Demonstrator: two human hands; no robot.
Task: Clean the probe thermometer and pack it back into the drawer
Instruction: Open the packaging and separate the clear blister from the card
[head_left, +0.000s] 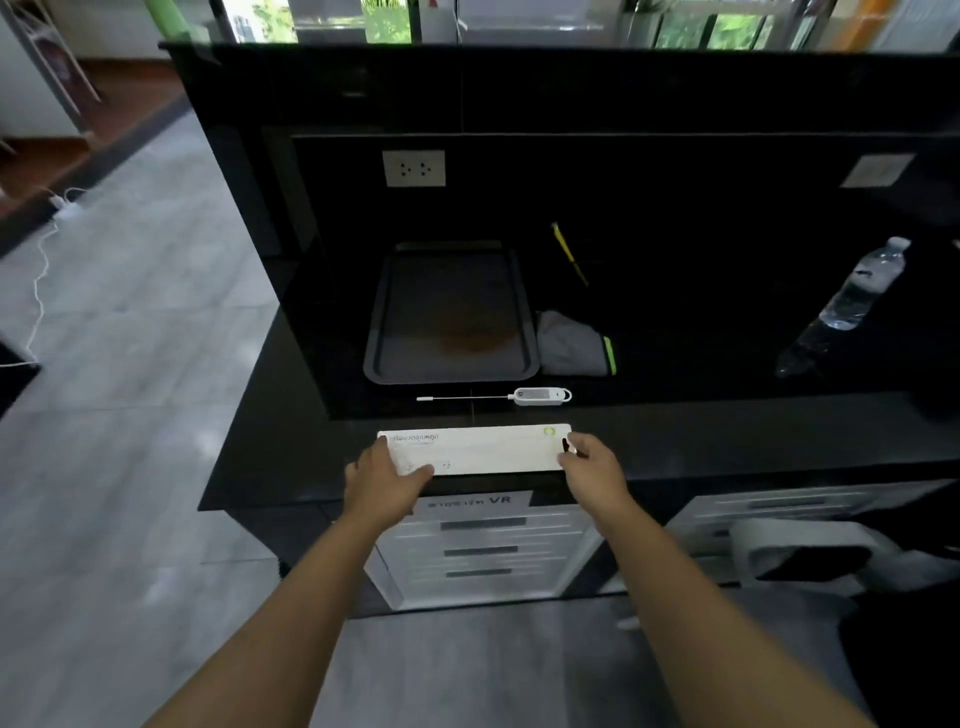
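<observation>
Now two hands, left (383, 483) and right (592, 470), grip one box (483, 451); one thermometer (540, 396) beyond.

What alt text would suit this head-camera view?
Both hands, left hand and right hand, grip the ends of a long white box on a black counter; a probe thermometer lies just beyond, before a tray.

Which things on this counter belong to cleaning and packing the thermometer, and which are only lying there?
For the job:
probe thermometer
white box, held at its ends by left hand and right hand
grey cloth
drawer unit

Lying about:
stained tray
water bottle
yellow pen-like tool
</observation>
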